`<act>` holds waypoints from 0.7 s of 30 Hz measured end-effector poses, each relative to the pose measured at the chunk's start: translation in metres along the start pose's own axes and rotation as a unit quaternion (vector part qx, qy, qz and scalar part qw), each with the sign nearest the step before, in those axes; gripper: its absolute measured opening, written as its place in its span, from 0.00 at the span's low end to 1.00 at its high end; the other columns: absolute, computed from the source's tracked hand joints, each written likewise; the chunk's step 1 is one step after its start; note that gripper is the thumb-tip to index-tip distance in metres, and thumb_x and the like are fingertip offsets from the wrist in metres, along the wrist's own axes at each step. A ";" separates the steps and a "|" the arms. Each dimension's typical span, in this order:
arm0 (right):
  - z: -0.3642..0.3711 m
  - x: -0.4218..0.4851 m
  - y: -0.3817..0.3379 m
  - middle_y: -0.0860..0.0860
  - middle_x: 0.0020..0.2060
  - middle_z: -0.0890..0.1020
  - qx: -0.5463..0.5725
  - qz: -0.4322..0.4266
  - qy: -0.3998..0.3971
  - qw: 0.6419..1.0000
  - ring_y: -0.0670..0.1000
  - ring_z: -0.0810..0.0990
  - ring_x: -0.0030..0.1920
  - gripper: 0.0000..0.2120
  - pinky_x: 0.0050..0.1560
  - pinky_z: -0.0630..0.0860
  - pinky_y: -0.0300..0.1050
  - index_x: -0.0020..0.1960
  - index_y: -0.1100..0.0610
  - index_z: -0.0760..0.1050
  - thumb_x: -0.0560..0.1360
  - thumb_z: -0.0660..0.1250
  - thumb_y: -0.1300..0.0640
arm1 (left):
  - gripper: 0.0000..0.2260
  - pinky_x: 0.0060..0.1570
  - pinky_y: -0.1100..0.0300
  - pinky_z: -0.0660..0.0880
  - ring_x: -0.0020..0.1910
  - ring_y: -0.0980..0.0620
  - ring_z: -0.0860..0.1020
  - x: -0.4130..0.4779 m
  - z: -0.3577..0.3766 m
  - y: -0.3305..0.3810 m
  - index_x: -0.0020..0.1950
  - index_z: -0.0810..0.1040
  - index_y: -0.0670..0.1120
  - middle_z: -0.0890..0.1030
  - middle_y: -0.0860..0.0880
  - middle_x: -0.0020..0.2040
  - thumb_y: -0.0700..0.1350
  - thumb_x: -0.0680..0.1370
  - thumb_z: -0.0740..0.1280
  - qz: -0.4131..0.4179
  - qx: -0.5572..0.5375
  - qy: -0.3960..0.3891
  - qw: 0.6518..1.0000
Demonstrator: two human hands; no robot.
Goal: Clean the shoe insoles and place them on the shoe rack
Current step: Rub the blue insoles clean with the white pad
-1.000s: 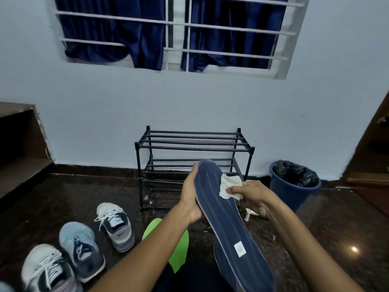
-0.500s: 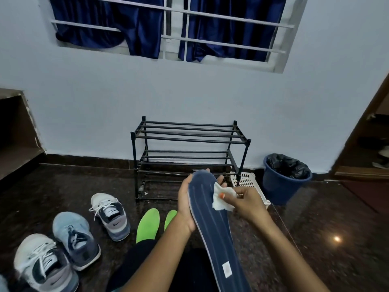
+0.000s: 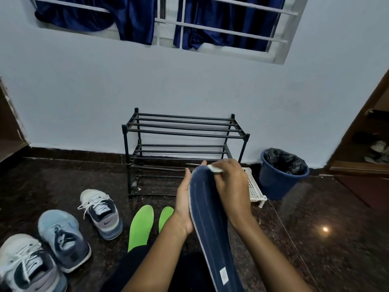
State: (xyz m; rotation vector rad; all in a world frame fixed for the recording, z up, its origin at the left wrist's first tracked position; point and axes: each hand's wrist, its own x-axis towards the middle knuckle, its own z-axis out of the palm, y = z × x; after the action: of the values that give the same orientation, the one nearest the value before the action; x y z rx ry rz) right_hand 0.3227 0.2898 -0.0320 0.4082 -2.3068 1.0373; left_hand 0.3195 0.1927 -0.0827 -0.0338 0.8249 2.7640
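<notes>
A long dark blue insole [image 3: 207,218] with pale stripes stands tilted in front of me. My left hand [image 3: 183,204] grips its left edge near the toe end, fingers behind it. My right hand [image 3: 231,190] pinches a small white wipe [image 3: 215,168] against the toe tip of the insole. Two bright green insoles [image 3: 141,225] lie on the dark floor beside my left arm. The black shoe rack [image 3: 183,131] stands against the wall beyond my hands, with bare bars on its shelves.
Three sneakers [image 3: 103,213] sit on the floor at the left. A white plastic basket [image 3: 255,191] lies behind my right hand, next to a blue bin [image 3: 280,180] lined with a black bag. A wooden doorway [image 3: 368,148] is at right.
My right hand has slid the wipe up the insole from its upper middle to the toe tip. The camera view has tipped downward a little.
</notes>
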 end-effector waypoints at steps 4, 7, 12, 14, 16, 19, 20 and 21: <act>0.025 -0.007 0.002 0.55 0.53 0.75 -0.069 -0.024 -0.060 0.995 0.54 0.73 0.55 0.12 0.54 0.70 0.43 0.56 0.64 0.77 0.73 0.64 0.66 | 0.28 0.49 0.54 0.75 0.48 0.47 0.82 0.001 -0.008 0.004 0.67 0.74 0.49 0.83 0.44 0.51 0.62 0.73 0.58 0.017 0.016 0.008 1.000; 0.035 -0.011 -0.001 0.54 0.57 0.73 -0.054 -0.015 -0.069 0.996 0.52 0.70 0.59 0.15 0.54 0.66 0.37 0.60 0.61 0.75 0.75 0.66 0.58 | 0.24 0.46 0.56 0.78 0.46 0.48 0.83 0.002 -0.015 0.009 0.64 0.76 0.51 0.84 0.45 0.50 0.62 0.78 0.53 0.025 0.008 0.018 0.999; 0.048 0.001 -0.004 0.49 0.43 0.74 0.036 -0.002 -0.009 0.999 0.49 0.75 0.45 0.06 0.49 0.70 0.32 0.48 0.62 0.80 0.75 0.64 0.66 | 0.21 0.37 0.61 0.79 0.38 0.50 0.83 0.002 -0.022 0.018 0.59 0.79 0.48 0.84 0.45 0.43 0.57 0.81 0.52 0.031 -0.016 0.017 0.999; 0.052 0.001 -0.011 0.49 0.42 0.74 0.061 0.004 0.002 0.998 0.45 0.74 0.42 0.06 0.46 0.67 0.25 0.46 0.63 0.80 0.74 0.64 0.68 | 0.21 0.35 0.62 0.79 0.36 0.50 0.83 0.003 -0.025 0.022 0.53 0.84 0.47 0.84 0.45 0.41 0.54 0.81 0.53 0.031 -0.024 0.012 0.999; 0.057 -0.004 -0.018 0.49 0.43 0.73 0.078 -0.004 -0.006 0.997 0.41 0.74 0.43 0.06 0.45 0.66 0.24 0.47 0.63 0.80 0.74 0.64 0.68 | 0.21 0.41 0.61 0.80 0.40 0.50 0.83 0.001 -0.024 0.025 0.53 0.85 0.47 0.84 0.45 0.45 0.53 0.82 0.53 0.028 -0.044 0.018 0.998; 0.062 -0.011 -0.023 0.47 0.45 0.73 0.077 -0.024 -0.028 0.996 0.40 0.74 0.46 0.06 0.46 0.68 0.27 0.47 0.61 0.79 0.75 0.64 0.66 | 0.20 0.67 0.53 0.68 0.59 0.45 0.76 0.000 -0.019 0.025 0.65 0.78 0.48 0.78 0.42 0.62 0.54 0.82 0.54 0.027 -0.029 0.049 0.998; 0.062 -0.010 -0.021 0.47 0.45 0.73 0.070 -0.026 -0.021 0.997 0.41 0.73 0.45 0.06 0.46 0.69 0.27 0.47 0.61 0.79 0.75 0.64 0.66 | 0.19 0.64 0.55 0.72 0.56 0.46 0.78 0.000 -0.018 0.023 0.63 0.79 0.47 0.80 0.42 0.58 0.53 0.82 0.54 0.029 -0.030 0.049 0.998; 0.061 -0.006 -0.017 0.47 0.44 0.72 0.060 -0.024 -0.006 0.998 0.44 0.73 0.44 0.05 0.45 0.68 0.27 0.46 0.62 0.79 0.75 0.64 0.66 | 0.18 0.54 0.59 0.77 0.49 0.49 0.81 0.001 -0.017 0.022 0.58 0.82 0.45 0.83 0.44 0.50 0.51 0.81 0.55 0.034 -0.035 0.043 0.998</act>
State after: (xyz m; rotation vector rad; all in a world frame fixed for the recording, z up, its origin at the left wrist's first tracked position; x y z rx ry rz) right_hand 0.3128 0.2327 -0.0579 0.5170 -2.2408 1.1548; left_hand 0.3122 0.1658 -0.0852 -0.1408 0.7636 2.8726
